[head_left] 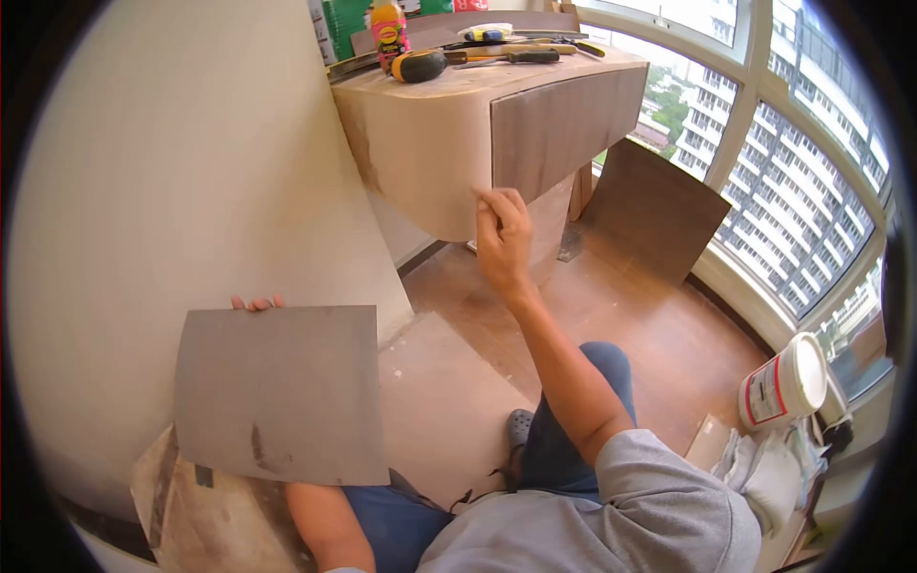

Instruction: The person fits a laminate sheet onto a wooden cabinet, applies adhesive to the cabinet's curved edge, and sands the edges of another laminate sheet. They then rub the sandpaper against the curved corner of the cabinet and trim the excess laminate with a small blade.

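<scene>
– Sheet [282,382] at far left: position and support?

– It lies in front of the left thigh. The left hand [256,303] holds it from beneath, fingertips bent at the far edge. Contact with the thigh cannot be confirmed.

– Hazards, working rightward?

– Sheet: may swing or slip if the one-handed hold loosens; no second grip shows. Tape measure [418,66] and dark-handled tool [532,57]: may fall if the cabinet [415,134] is knocked, both being near its front edge. Right hand [503,234]: skin could catch if drawn along the seam between curved corner and dark front panel [568,129].

– Right-hand grip?

– Fingers curled towards the thumb, beside the seam. Fingertips are blurred; full closure, contact and any thin item pinched cannot be told.

– Remaining items not verifiable?

– Left palm: hidden under the sheet. Goods behind the bottle [390,38]: cut off above. Bucket [766,393]: contents not visible.
</scene>
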Demonstrator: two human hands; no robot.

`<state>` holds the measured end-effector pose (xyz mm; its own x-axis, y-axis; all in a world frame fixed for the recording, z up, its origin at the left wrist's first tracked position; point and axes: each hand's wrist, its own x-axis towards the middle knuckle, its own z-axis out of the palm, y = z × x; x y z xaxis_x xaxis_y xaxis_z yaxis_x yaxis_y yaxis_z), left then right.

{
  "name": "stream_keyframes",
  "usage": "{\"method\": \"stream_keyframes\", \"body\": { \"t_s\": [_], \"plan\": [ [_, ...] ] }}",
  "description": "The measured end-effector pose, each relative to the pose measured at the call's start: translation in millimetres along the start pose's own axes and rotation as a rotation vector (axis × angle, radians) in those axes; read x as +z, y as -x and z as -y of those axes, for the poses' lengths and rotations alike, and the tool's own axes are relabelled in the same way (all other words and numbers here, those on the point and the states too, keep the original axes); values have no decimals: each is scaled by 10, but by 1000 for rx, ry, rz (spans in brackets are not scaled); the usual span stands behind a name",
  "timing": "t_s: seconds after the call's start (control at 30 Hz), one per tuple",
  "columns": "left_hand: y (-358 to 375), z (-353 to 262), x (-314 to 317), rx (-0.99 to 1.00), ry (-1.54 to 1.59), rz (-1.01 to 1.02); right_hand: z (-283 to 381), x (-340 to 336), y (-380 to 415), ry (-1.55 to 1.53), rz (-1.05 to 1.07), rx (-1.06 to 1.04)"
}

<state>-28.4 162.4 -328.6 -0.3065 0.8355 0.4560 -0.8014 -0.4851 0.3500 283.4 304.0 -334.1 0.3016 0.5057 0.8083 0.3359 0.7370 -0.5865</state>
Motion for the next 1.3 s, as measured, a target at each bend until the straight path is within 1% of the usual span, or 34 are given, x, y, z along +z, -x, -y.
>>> {"method": "stream_keyframes", "body": {
  "t_s": [0.13,0.2,0.33,0.4,0.53,0.6,0.7,0.83,0.9,1.03,1.13,1.2,1.23,1.3],
  "plan": [
    [11,124,-66,30,4,8,99,42,-156,-36,-75,30],
    [-21,114,-147,36,31,21,19,65,-86,-1,-9,76],
    [0,132,-97,24,17,-14,-162,52,167,-41,16,83],
    [-10,151,-135,36,-23,-16,-140,57,197,-125,-89,123],
    [29,170,-73,32,-96,35,-125,46,127,-71,-72,159],
    [32,185,-50,36,-2,-64,-214,41,238,50,-8,26],
    [29,202,-109,35,-25,-39,-204,-1,371,39,5,1],
    [23,218,-113,27,-60,0,-95,-18,222,13,-52,73],
    [55,257,-38,32,0,-52,-135,8,179,1,-38,99],
    [29,255,-122,18,-39,-27,-259,-38,341,17,2,37],
    [31,287,-114,21,-30,-38,-151,-64,293,-26,1,71],
    [40,284,-93,-2,-58,-69,-49,-29,218,-81,-26,205],
    [33,279,-114,-3,-61,-64,-118,-28,247,-83,-31,204],
    [2,267,-196,-8,-51,-67,-262,-37,301,15,23,21]
  ]
}}
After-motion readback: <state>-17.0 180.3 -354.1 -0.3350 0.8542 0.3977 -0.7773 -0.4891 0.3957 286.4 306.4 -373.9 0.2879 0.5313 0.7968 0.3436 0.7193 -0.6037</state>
